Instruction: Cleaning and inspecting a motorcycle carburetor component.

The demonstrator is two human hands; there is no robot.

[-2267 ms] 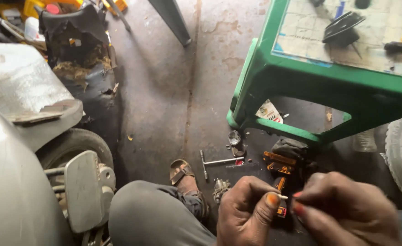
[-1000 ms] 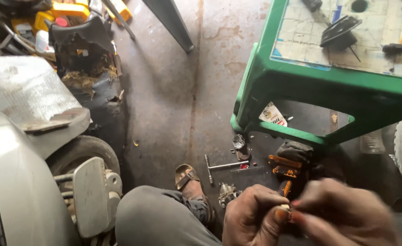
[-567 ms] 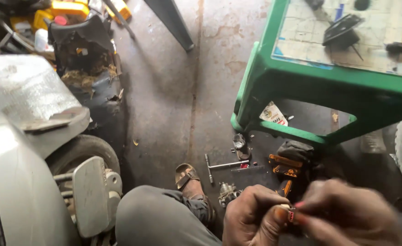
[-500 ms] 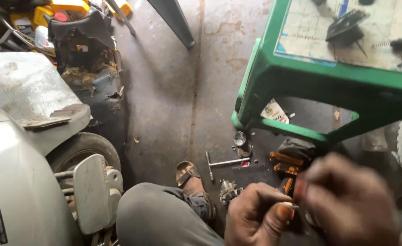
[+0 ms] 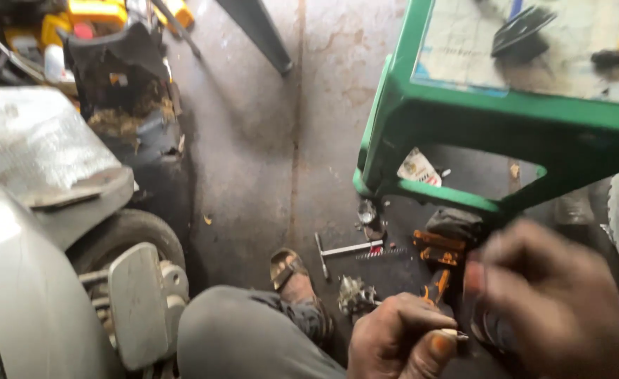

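Observation:
My left hand (image 5: 399, 342) is at the bottom of the view, just right of my bent knee (image 5: 253, 337). Its thumb and fingers pinch a small pale metal part (image 5: 458, 335). My right hand (image 5: 551, 302) hovers close beside it on the right, badly blurred by motion; whether it grips anything cannot be made out. An orange-handled screwdriver (image 5: 436, 284) lies on the floor just behind the two hands.
A green plastic table (image 5: 463, 126) stands at upper right with dark parts on top. On the concrete floor lie a T-handle wrench (image 5: 341, 250), an orange tool (image 5: 439, 247) and a small metal assembly (image 5: 357, 295). A white scooter (image 5: 29, 295) and its wheel (image 5: 130, 235) fill the left. My sandalled foot (image 5: 288, 270) is beside the wrench.
My right hand has lifted off the small part and swung up and to the right, blurring. My left hand keeps the same pinch. The camera has shifted slightly.

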